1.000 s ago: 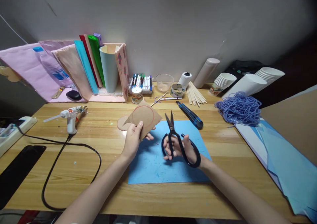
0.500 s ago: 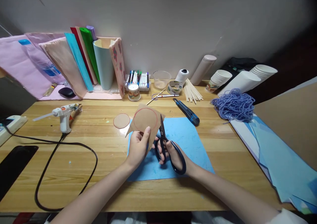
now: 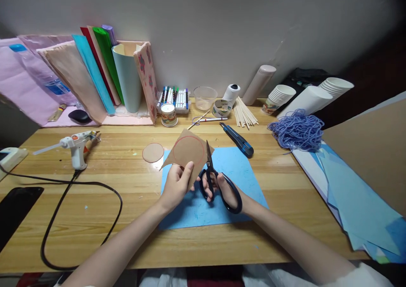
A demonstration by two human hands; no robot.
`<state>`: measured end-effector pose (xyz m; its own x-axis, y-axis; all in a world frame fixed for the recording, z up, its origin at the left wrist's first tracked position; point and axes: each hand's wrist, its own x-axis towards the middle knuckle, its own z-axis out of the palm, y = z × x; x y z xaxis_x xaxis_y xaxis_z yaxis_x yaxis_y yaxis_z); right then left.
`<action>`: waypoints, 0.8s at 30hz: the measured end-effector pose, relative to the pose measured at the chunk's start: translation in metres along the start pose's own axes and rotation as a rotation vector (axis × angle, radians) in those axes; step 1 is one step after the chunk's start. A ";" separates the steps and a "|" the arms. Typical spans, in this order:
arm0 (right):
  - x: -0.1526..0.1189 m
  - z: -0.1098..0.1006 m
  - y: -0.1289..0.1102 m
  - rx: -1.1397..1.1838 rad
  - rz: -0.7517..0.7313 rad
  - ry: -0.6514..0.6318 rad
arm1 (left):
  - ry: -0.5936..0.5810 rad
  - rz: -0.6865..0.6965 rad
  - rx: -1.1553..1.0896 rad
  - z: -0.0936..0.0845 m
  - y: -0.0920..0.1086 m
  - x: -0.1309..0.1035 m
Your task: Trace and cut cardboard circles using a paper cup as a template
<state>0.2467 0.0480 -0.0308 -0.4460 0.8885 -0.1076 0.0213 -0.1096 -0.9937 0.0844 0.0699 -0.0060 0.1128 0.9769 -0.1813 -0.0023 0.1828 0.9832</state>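
My left hand (image 3: 177,182) pinches the lower edge of a piece of brown cardboard (image 3: 189,149), thumb on top. A red circle is drawn on its face. In my right hand (image 3: 223,190) are black-handled scissors (image 3: 209,164), with fingers and thumb through the loops. The blades point up along the cardboard's right edge; whether they bite into it I cannot tell. Both hands are above a blue sheet (image 3: 190,213) on the wooden table. A round cardboard disc (image 3: 153,152) with a red outline lies left of the held piece.
A blue and black utility knife (image 3: 237,140) lies beyond the sheet. At left stands a glue gun (image 3: 78,149) with its looped black cable (image 3: 119,213). Toward the wall are markers (image 3: 174,98), wooden sticks (image 3: 244,112), and paper cups (image 3: 279,97); purple cord (image 3: 297,130) is piled at right.
The cardboard has turned slightly in my left hand, and the scissors have shifted a little up and right beside it. The whole view has moved slightly.
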 end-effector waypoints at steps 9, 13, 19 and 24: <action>-0.001 -0.009 -0.013 -0.102 0.047 0.083 | -0.076 0.005 -0.008 -0.019 0.012 0.010; -0.002 -0.021 -0.017 -0.122 0.004 -0.092 | -0.125 0.027 0.034 -0.027 0.016 0.013; -0.001 -0.018 -0.007 0.010 -0.062 -0.130 | -0.299 -0.001 0.198 -0.026 0.014 0.007; 0.000 -0.015 -0.004 -0.017 -0.048 -0.064 | -0.320 -0.017 0.156 -0.026 0.013 0.010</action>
<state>0.2601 0.0548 -0.0275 -0.5035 0.8621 -0.0578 0.0135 -0.0591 -0.9982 0.0595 0.0847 0.0047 0.4173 0.8852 -0.2058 0.1514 0.1556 0.9762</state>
